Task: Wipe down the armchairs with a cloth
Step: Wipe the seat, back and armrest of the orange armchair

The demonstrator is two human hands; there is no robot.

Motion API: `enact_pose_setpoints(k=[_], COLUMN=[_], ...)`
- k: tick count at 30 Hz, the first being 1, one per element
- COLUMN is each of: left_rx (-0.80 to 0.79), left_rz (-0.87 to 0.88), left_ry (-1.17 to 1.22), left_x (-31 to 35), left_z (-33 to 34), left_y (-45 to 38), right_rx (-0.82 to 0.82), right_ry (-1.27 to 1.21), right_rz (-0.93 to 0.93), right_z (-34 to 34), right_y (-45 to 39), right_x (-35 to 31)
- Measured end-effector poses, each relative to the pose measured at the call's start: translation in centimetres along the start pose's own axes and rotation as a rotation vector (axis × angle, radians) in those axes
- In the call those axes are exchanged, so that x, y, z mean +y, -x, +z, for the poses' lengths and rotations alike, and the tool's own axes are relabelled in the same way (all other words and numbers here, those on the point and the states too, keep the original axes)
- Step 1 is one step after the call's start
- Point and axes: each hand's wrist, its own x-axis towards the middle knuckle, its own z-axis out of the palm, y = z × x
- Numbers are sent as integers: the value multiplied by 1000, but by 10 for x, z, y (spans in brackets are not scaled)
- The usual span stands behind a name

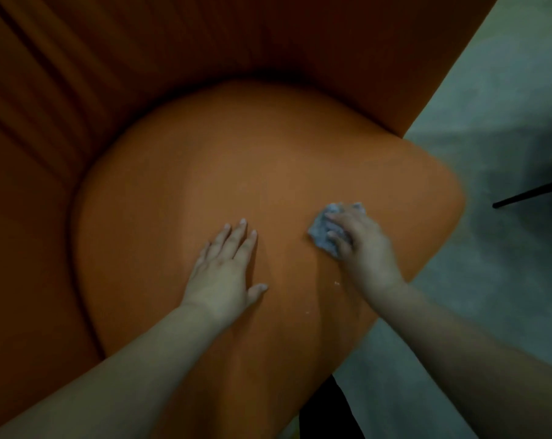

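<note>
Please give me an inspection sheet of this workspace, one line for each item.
Surface: orange armchair seat, smooth, with ribbed backrest behind.
Job's things: crumpled grey cloth on the seat, right of centre.
Clutter: small pale specks near the seat's front edge.
Grips: left hand flat on the seat, fingers straight; right hand holds the cloth.
Cables: nothing seen.
Surroundings: grey floor; dark thin furniture leg at right.

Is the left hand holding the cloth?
No, the left hand lies flat on the orange seat cushion; the right hand holds the cloth.
</note>
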Motion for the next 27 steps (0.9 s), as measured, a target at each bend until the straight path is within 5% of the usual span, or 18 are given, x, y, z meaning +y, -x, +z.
enact_pose_setpoints(k=[4,10,17,24,27], left_rx=[-22,-28,-12,-27,-59], left_rz=[32,57,76,88,71], left_ry=[-43,-85,-87,-86,-107], left_x=[1,0,-6,-9,-16], left_z=[3,3,12,14,10], left_y=[2,13,25,33,41], right_rx=[-30,-225,68,-272,-145], right_ry=[-61,2,-10,71,92], right_rz=[40,-243,65,-448,-196], right_z=[26,34,36,56,29], right_y=[40,102,81,128,96], right_x=[-7,-12,-7,-17,9])
